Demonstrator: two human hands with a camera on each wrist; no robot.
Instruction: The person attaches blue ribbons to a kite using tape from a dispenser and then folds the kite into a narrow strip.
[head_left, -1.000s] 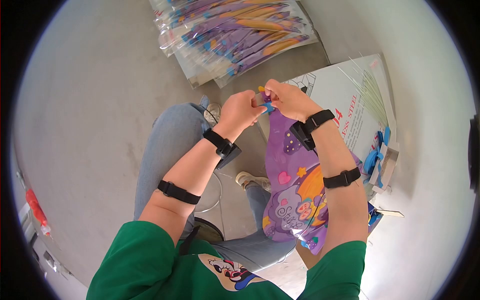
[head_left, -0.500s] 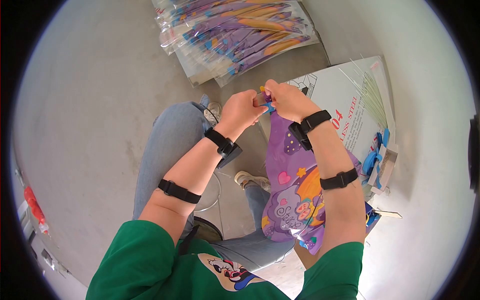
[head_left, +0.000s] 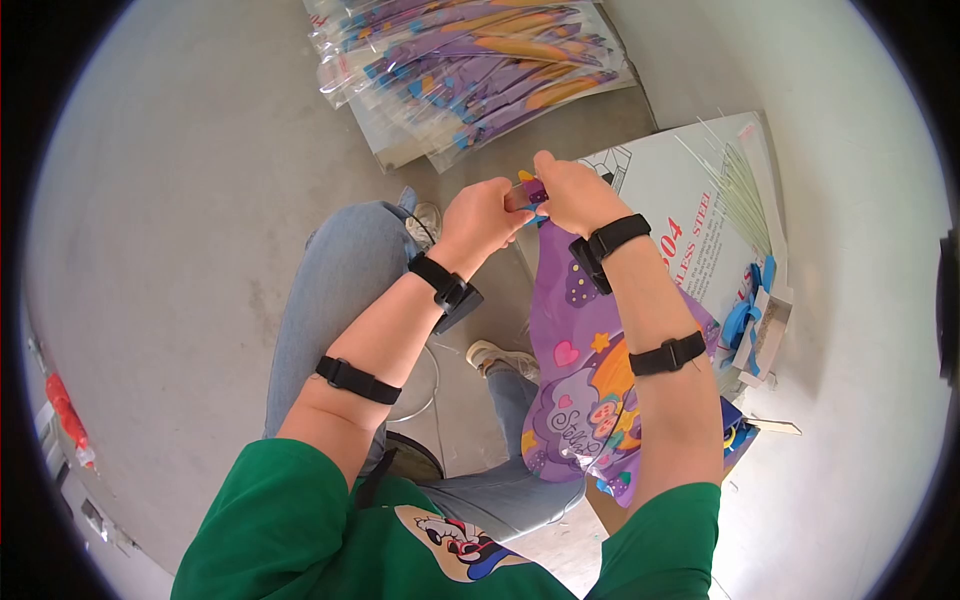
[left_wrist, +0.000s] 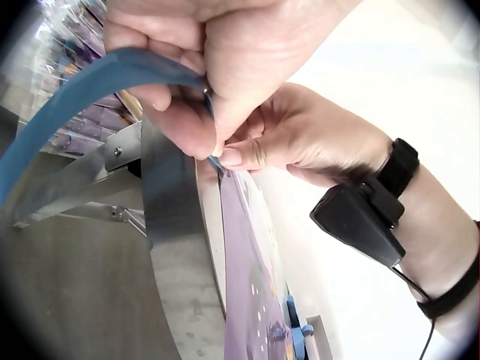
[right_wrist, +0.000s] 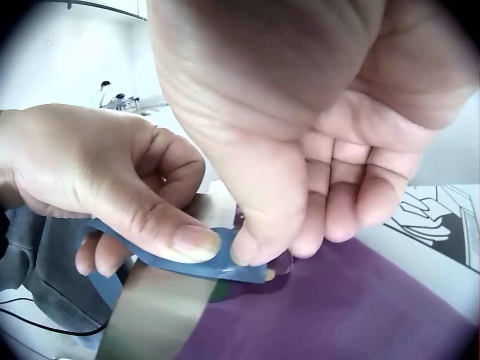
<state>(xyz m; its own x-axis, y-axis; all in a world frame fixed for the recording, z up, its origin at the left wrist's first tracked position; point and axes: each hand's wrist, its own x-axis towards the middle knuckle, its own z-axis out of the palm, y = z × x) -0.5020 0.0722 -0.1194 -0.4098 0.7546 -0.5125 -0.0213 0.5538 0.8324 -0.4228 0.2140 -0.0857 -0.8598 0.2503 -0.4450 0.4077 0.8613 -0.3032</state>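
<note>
A flat purple sheet with cartoon print [head_left: 562, 300] hangs over the table's edge toward the lap, below both hands. Across its top corner lies a flat blue strip [left_wrist: 82, 79], which curves away loosely in the left wrist view. My left hand [head_left: 478, 222] pinches this strip between thumb and curled fingers. Close beside it, my right hand [head_left: 580, 197] pinches the strip and the sheet's corner, with its thumb tip at the strip's end in the right wrist view. The thumbs nearly meet there. Palm and fingers partly hide the corner in the head view.
Bagged purple and orange printed pieces [head_left: 480, 65] lie piled at the back. On the printed board [head_left: 690, 170] at right are thin pale sticks [head_left: 740, 195]. A small box [head_left: 772, 335] with blue strips [head_left: 738, 322] sits near the right edge.
My right hand and forearm have shifted slightly left, the right thumb and fingers changing their place on the corner. The purple sheet has swung slightly left; my left hand stays nearly still.
</note>
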